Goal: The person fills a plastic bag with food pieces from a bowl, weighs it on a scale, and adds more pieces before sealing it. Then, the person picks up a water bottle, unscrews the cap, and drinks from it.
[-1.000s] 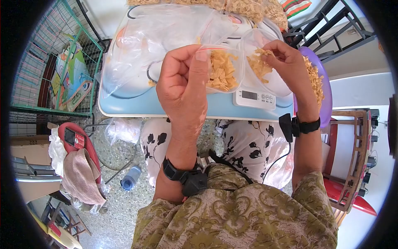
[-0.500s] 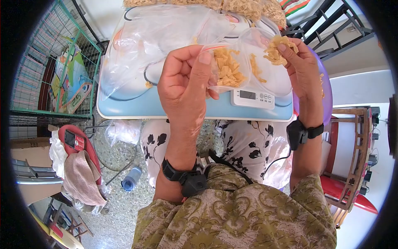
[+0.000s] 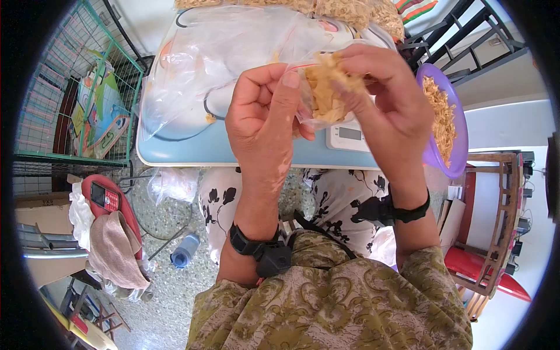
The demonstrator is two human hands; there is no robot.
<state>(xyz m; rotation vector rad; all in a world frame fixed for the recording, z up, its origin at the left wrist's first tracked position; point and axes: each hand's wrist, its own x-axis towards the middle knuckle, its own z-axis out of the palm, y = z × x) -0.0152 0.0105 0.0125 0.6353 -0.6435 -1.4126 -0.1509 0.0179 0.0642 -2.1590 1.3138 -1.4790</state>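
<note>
My left hand (image 3: 259, 114) pinches the edge of a clear zip bag (image 3: 322, 123), which holds pale yellow dried flakes (image 3: 321, 99). At the bag's mouth is my right hand (image 3: 388, 96), its fingers closed on a clump of the same dried flakes (image 3: 331, 69), slightly blurred. A white digital scale (image 3: 350, 133) lies below the bag, partly covered by my right hand. Right of that hand, a purple basin (image 3: 461, 122) contains more flakes.
Clear plastic bags (image 3: 216, 49) spread over the blue-edged table (image 3: 186, 153). Filled bags (image 3: 344, 11) line its far side. A green wire cage (image 3: 137, 81) stands left; a red stool (image 3: 137, 230) bears a phone (image 3: 105, 198) and towel (image 3: 116, 251). A bottle (image 3: 185, 251) is on the floor.
My right hand has moved left with the clump of dried flakes, from above the scale to the bag's mouth. The basin now shows more fully. My left hand stays nearly still.
</note>
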